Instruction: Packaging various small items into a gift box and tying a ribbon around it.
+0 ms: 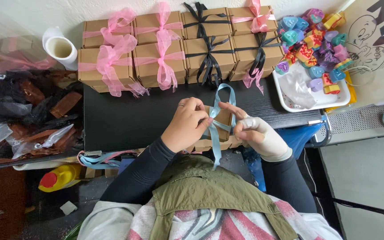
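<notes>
The left hand [187, 124] is bare, with a ring on one finger; its fingers are bunched together and pinched on the blue ribbon [214, 129] at the left edge of a small brown box [223, 120]. The right hand [256, 131] wears a pale glove or wrap; its fingers are extended leftward, the thumb and forefinger closed on the same ribbon at the box's right edge. The box sits between the two sets of fingertips, touching both, above the near edge of the black table [125, 118]. Above the fingers the ribbon rises in a loop; below them one tail hangs down toward the person's green vest [201, 186]. Beyond the fingertips, well apart, stands a double row of finished boxes: those on the left tied with pink bows [112, 53], those on the right mostly with black bows [210, 49]. Beyond the right fingers and to their right, a white tray [316, 100] holds coloured heart-shaped pieces [312, 40]. Far left of the left fingers lie clear bags with dark and brown contents [23, 111] and a white roll [61, 48].
</notes>
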